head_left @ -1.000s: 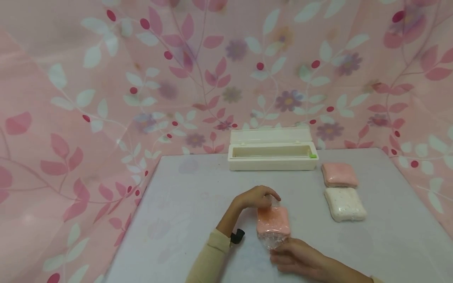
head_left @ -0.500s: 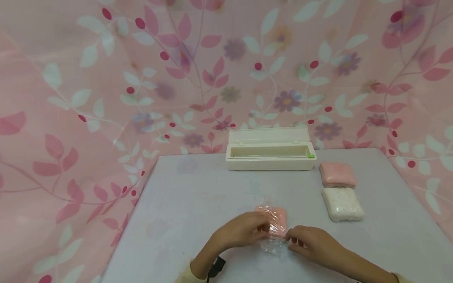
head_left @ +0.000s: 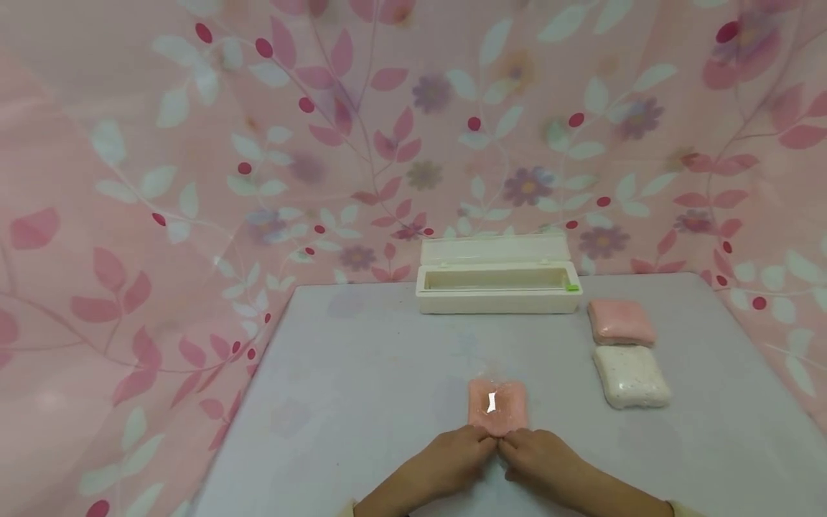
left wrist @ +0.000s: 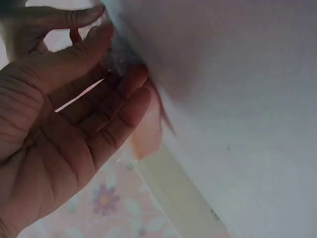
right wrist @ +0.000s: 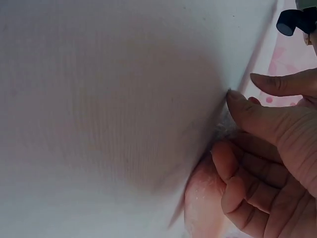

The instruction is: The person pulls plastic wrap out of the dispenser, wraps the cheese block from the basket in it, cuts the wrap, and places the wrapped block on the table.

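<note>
A pink square block in clear cling film lies on the table near the person, a bright glare on its top. At its near edge my left hand pinches the gathered film, thumb against curled fingers. My right hand meets it there, pinching the film from the other side. In the left wrist view a bunch of crinkled cling film sits between thumb and fingers, with the block's pink side beyond. The right wrist view shows film under the right thumb. The block's near edge is hidden by the hands in the head view.
A white cling film dispenser with its lid up and a green slider stands at the back of the table. To the right lie a pink wrapped block and a white wrapped block. A floral curtain hangs behind.
My left hand has come from the block's far edge, past its left side, to the near edge. The right hand has moved in beside it, and both now pinch the film there.
</note>
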{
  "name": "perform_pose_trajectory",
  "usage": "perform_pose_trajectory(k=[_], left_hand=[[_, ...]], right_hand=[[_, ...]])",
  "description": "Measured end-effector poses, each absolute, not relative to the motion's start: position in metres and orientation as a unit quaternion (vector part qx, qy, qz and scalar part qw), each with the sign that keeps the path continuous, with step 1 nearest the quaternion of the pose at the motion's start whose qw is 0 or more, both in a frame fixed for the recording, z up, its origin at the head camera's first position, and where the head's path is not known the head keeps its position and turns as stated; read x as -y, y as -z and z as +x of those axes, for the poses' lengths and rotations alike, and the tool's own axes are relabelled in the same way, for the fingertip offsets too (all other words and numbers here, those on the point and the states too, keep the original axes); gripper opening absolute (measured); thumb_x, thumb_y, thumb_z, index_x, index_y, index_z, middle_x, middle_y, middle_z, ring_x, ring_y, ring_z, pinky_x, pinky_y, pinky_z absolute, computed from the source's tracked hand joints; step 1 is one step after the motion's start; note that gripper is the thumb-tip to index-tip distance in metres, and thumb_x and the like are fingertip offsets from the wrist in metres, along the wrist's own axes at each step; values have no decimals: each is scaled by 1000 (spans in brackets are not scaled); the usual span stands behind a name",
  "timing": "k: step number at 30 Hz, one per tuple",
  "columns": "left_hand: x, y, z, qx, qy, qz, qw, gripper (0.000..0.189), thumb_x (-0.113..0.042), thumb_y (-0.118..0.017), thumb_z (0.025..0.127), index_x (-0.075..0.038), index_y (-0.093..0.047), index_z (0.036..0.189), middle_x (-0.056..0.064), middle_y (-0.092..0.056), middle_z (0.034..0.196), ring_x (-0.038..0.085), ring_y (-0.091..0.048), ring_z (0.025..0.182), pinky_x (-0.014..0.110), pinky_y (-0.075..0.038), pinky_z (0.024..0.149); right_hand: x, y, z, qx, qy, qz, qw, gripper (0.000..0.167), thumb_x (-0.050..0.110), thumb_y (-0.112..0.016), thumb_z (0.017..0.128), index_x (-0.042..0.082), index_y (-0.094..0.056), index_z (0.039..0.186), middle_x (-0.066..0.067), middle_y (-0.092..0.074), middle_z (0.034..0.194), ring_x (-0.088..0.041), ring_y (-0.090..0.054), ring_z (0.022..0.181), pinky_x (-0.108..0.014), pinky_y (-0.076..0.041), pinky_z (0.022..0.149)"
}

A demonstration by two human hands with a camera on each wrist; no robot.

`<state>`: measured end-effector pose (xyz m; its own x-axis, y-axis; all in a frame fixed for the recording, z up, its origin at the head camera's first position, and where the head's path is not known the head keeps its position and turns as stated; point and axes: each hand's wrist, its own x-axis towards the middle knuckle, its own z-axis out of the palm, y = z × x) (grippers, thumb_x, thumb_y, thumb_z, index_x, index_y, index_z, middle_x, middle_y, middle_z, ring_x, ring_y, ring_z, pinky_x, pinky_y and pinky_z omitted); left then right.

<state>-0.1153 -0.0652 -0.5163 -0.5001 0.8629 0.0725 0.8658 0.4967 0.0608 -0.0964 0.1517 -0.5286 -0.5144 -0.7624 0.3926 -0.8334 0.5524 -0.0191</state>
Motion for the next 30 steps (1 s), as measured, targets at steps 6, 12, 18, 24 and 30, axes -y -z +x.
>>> perform_pose_trajectory(k=[6, 12, 18, 24, 30], left_hand=[[55, 525, -110, 865, 15, -496, 81, 22, -15, -72, 88, -13, -66, 109, -5, -61, 97, 5, -56, 86, 13, -46, 68], [52, 525, -109, 875, -16, -476, 86, 17, -18, -73, 87, -14, -63, 101, -6, -55, 90, 8, -48, 80, 16, -37, 60], [53, 525, -109, 881, -18, -456, 127, 18, -25, -74, 86, -18, -60, 95, -6, -46, 90, 12, -36, 80, 20, -20, 61], [51, 527, -113, 886, 11, -434, 162, 18, -21, -72, 88, -16, -60, 98, -2, -47, 96, 13, -41, 84, 20, -31, 65], [52, 523, -115, 877, 71, -441, 178, 21, -12, -72, 88, -11, -54, 98, -4, -52, 89, 9, -49, 80, 17, -41, 68]], right_hand=[[-149, 532, -97, 869, -115, 451, 169, 24, 18, -82, 72, 13, -61, 84, 5, -55, 82, -7, -53, 68, -21, -40, 54], [-149, 535, -98, 861, -145, 447, 197, 20, 10, -79, 72, 15, -64, 85, 7, -55, 84, -5, -51, 68, -19, -41, 55], [-146, 536, -94, 856, -168, 427, 240, 8, 17, -71, 83, 14, -66, 89, 3, -56, 97, -12, -52, 83, -24, -46, 67], [-142, 535, -88, 870, -153, 394, 255, 18, 21, -50, 99, 10, -64, 98, -3, -59, 107, -20, -55, 97, -32, -49, 78], [-138, 534, -86, 881, -161, 348, 276, 35, 21, -28, 106, 2, -58, 104, -3, -55, 98, -16, -55, 88, -28, -48, 77]])
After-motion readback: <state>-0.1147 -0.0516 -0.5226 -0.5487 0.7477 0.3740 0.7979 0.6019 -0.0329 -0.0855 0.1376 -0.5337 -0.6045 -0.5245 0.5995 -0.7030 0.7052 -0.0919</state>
